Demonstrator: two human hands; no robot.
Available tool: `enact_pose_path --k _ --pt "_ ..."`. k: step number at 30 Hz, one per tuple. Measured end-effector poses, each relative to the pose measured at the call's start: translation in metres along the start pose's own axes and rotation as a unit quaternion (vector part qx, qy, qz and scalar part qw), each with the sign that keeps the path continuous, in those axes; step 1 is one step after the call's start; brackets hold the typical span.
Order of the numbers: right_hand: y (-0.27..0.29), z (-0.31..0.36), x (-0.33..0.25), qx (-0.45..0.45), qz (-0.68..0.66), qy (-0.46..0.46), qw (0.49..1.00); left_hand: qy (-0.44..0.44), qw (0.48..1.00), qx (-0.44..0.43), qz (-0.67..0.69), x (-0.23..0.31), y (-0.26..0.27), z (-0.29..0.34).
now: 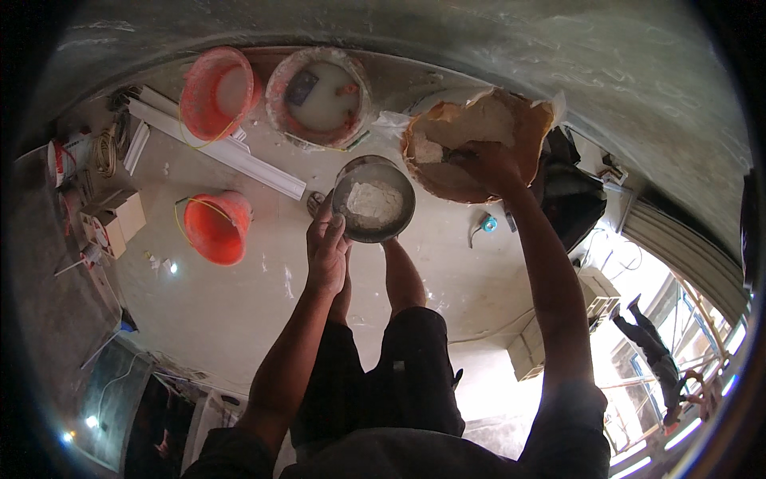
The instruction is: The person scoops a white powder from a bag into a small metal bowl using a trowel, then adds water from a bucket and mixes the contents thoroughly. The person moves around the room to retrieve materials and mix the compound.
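So, left hand [325,249]'s clamped on a bowl [404,209] of pale powder [375,203]; right hand [485,164]'s at the open bag [538,128], can't tell if it's gripping anything.

Downward fisheye from head height

**Bare grey room, glare at four o'clock**

A mottled grey wall [638,64] curves overhead from eleven to two o'clock; a darker wall [48,255] stands at nine. The pale floor [263,311] spreads across the middle, marked with white smudges. At three o'clock hangs a beige, ribbed, shutter-like panel [680,255], next to a blindingly bright opening [618,343] at four, crossed by slanting poles [702,315]. Toward eight, small lights [92,421] shine near a dark, doorway-like gap [163,415].
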State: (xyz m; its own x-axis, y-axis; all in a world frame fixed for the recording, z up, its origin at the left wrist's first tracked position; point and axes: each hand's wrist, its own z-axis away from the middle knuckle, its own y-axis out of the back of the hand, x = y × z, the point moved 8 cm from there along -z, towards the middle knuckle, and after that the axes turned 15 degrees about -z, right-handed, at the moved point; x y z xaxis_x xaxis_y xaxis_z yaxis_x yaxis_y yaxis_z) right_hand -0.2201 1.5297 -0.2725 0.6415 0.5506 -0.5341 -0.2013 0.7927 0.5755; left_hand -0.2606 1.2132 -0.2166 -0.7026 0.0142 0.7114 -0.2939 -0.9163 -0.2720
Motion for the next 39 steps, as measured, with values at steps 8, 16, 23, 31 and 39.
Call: enact_pose_path --k 8,16,23,31,39 --pt "0.095 0.088 -0.045 0.071 -0.059 -0.039 0.995 0.018 0.999 0.003 -0.042 0.012 -0.019 0.003" --pt "0.186 0.228 -0.168 0.211 -0.103 0.095 0.967 0.014 0.999 -0.004 -0.049 0.075 -0.078 0.038" --pt "0.202 0.295 -0.253 0.269 0.018 0.169 0.948 0.03 0.995 -0.061 -0.072 0.14 -0.124 0.097" --pt "0.24 0.404 -0.327 0.359 0.099 0.246 0.895 0.038 0.994 -0.064 -0.077 0.231 -0.145 0.187" --pt "0.263 0.506 -0.391 0.348 0.123 0.24 0.898 0.013 0.989 -0.104 -0.1 0.282 -0.137 0.249"
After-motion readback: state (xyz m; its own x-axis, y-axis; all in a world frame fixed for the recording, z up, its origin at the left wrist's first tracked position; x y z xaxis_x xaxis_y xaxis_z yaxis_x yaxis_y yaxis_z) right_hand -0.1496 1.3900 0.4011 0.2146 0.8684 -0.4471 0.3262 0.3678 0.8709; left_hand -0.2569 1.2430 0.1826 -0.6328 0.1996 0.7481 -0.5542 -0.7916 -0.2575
